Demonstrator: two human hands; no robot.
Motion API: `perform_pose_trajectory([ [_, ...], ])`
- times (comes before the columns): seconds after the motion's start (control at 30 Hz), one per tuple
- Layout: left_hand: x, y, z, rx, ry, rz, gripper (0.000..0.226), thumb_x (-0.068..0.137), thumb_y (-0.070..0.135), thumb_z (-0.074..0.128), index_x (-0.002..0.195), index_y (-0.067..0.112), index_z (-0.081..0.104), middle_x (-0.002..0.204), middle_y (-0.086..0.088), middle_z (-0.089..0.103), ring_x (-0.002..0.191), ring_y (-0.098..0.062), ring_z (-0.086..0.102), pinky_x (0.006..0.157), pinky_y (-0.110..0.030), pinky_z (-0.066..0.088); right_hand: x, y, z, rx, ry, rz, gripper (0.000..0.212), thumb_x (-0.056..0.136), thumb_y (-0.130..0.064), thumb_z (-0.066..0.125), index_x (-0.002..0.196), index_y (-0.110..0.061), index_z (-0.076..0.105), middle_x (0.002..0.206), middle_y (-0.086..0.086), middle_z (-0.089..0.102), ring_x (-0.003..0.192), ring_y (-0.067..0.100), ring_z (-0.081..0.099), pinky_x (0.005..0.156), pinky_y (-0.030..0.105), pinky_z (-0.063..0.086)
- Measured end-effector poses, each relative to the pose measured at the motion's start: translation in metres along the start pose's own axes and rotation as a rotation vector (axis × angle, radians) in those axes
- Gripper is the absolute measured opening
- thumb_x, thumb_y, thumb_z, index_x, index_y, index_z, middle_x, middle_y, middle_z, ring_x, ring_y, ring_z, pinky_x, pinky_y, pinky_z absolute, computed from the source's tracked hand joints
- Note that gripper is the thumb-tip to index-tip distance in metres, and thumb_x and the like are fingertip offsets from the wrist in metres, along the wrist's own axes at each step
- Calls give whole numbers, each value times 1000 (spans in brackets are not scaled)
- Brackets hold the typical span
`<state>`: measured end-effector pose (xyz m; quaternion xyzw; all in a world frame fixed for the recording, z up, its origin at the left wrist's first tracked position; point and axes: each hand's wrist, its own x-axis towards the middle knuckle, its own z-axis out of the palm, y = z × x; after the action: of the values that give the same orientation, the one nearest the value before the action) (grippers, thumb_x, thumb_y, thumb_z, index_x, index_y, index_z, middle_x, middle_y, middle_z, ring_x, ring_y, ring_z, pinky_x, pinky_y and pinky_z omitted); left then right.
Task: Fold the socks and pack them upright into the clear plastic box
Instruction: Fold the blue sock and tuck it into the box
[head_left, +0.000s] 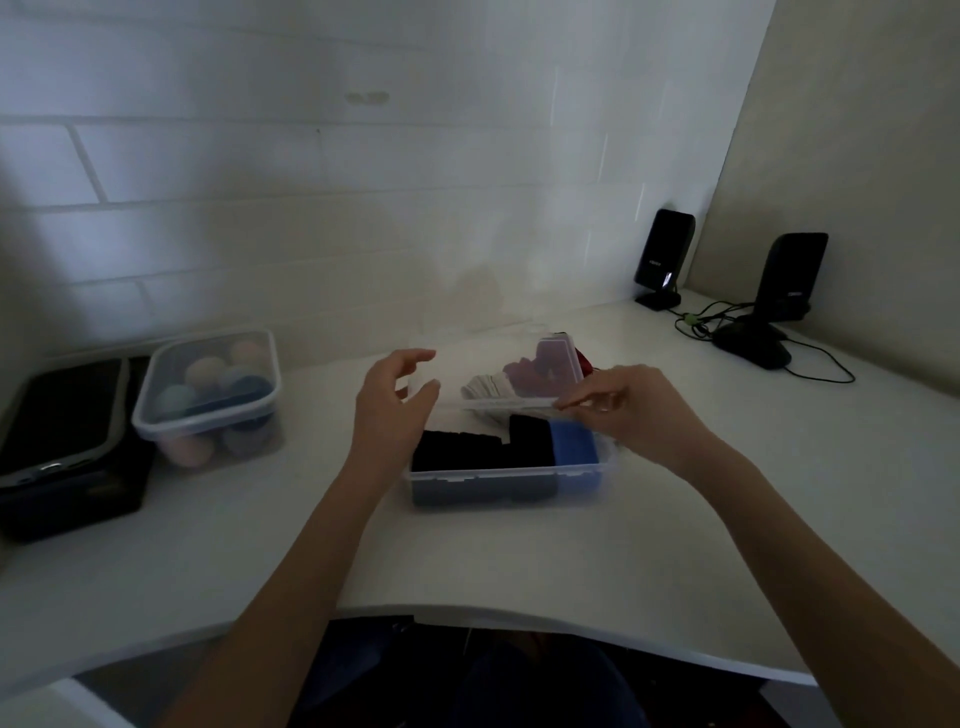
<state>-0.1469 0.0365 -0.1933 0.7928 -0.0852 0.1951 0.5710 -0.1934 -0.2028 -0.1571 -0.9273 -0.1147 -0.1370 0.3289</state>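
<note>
Clear plastic box (511, 480) sits on the white surface (519, 561) in front of me, packed with folded socks standing upright: black socks (467, 457) across the left and middle, a blue sock (574, 447) at the right end. I hold its clear plastic lid (498, 364) tilted over the far half of the box. My right hand (623, 410) pinches the lid's near edge, fingers closed on it; my left hand (395, 400) curls loosely open around the lid's left edge, thumb touching it. Through the lid, white and dark red fabric (519, 376) shows, blurred. To the left stands a lidded clear container of pastel balls (213, 395), just beside a dark case (62, 447). Two black speakers (665, 257) with trailing cables (727, 327) stand in the far right corner, well apart from the box.
</note>
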Motion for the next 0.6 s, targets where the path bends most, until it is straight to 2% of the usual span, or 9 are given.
perform_pose_trajectory([
  [0.03, -1, 2, -1, 41, 3, 40, 26, 83, 8, 61, 105, 23, 63, 114, 1, 61, 103, -10, 54, 94, -31, 45, 1, -6, 1, -36, -46, -47, 18, 78, -13, 73, 92, -25, 75, 77, -24, 62, 66, -11, 55, 64, 2, 39],
  [0.1, 1, 7, -4, 257, -27, 271, 17, 81, 14, 64, 96, 21, 68, 97, 6, 66, 92, -11, 58, 89, -33, 47, 4, -18, 5, -146, -169, -134, 23, 78, -20, 74, 100, -26, 74, 85, -24, 62, 76, -5, 56, 73, 6, 40],
  [0.17, 4, 16, -6, 511, -208, 456, 12, 79, 25, 66, 90, 24, 71, 89, 7, 70, 85, -12, 60, 84, -36, 48, 10, -26, 10, -242, -296, -171, 30, 78, -25, 73, 108, -26, 71, 92, -16, 67, 78, 0, 59, 71, 5, 40],
  [0.23, 6, 26, -4, 679, -464, 396, 19, 79, 34, 66, 96, 29, 71, 97, 3, 68, 95, -15, 57, 82, -33, 46, 16, -30, 18, -291, -394, -181, 33, 79, -24, 72, 113, -24, 70, 90, -12, 66, 66, -4, 53, 62, 0, 37],
  [0.27, 7, 28, -3, 750, -535, 377, 23, 79, 37, 66, 100, 30, 69, 100, 2, 65, 99, -16, 54, 81, -30, 44, 17, -30, 21, -298, -423, -181, 34, 80, -23, 72, 114, -22, 69, 90, -10, 67, 63, -7, 49, 59, -2, 35],
  [0.37, 8, 35, 0, 946, -576, 473, 30, 81, 36, 65, 110, 28, 66, 107, -2, 64, 103, -21, 53, 83, -30, 40, 18, -26, 26, -279, -417, -161, 36, 79, -23, 72, 115, -21, 69, 103, -1, 73, 68, -2, 50, 56, -1, 34],
  [0.43, 6, 41, 2, 986, -612, 438, 30, 85, 32, 62, 113, 25, 65, 112, -4, 64, 104, -23, 56, 86, -32, 43, 17, -23, 26, -270, -395, -152, 35, 78, -24, 72, 113, -22, 70, 102, 0, 74, 70, 1, 54, 57, 0, 33],
  [0.53, 1, 44, 11, 1024, -714, 356, 26, 89, 25, 56, 113, 19, 66, 114, -8, 65, 99, -25, 61, 84, -34, 50, 17, -25, 27, -273, -397, -157, 29, 78, -23, 72, 107, -23, 72, 84, -9, 71, 57, -4, 49, 53, 3, 34],
  [0.6, 1, 42, 18, 1030, -769, 302, 27, 91, 20, 53, 115, 16, 64, 114, -10, 64, 100, -26, 61, 80, -31, 47, 17, -29, 28, -293, -408, -167, 24, 78, -22, 71, 102, -26, 74, 72, -16, 62, 56, -3, 48, 54, 8, 37],
])
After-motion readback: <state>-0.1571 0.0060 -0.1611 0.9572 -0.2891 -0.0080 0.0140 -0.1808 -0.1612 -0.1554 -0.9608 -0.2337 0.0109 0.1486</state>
